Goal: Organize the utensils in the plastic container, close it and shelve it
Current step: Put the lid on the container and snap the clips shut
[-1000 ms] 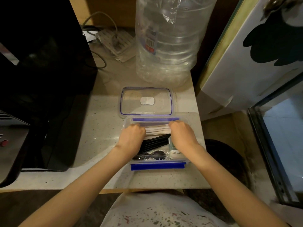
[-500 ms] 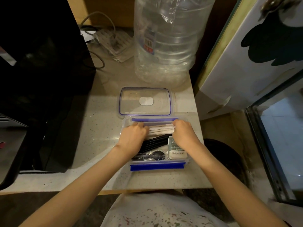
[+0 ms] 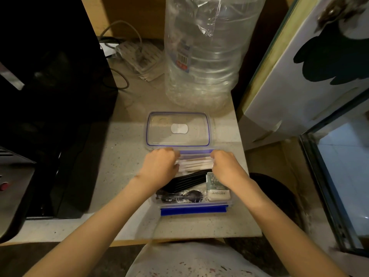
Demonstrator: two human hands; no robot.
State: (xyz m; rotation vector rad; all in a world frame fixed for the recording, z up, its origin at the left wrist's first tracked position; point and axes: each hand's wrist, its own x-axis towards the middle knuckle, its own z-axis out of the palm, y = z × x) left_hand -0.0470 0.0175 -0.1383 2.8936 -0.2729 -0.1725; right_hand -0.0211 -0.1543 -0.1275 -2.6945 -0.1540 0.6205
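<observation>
A clear plastic container (image 3: 193, 210) with blue clips stands open near the counter's front edge. Inside lie paper-wrapped sticks (image 3: 196, 163) at the far side, black plastic utensils (image 3: 187, 181) in the middle, a wrapped black spoon (image 3: 184, 196) in front, and small paper packets (image 3: 217, 191) at the right. My left hand (image 3: 160, 166) holds the left end of the wrapped sticks and my right hand (image 3: 225, 166) holds the right end. The clear lid (image 3: 177, 128) with its blue seal lies flat just behind the container.
A large clear water bottle (image 3: 205, 52) stands behind the lid. A black appliance (image 3: 50, 96) fills the left side. A power strip (image 3: 139, 56) with cables lies at the back. A white cabinet door (image 3: 311, 76) and a glass panel (image 3: 343, 176) are at the right.
Both hands have slid toward the far side of the container and spread to the ends of the wrapped sticks, uncovering the paper packets at the right.
</observation>
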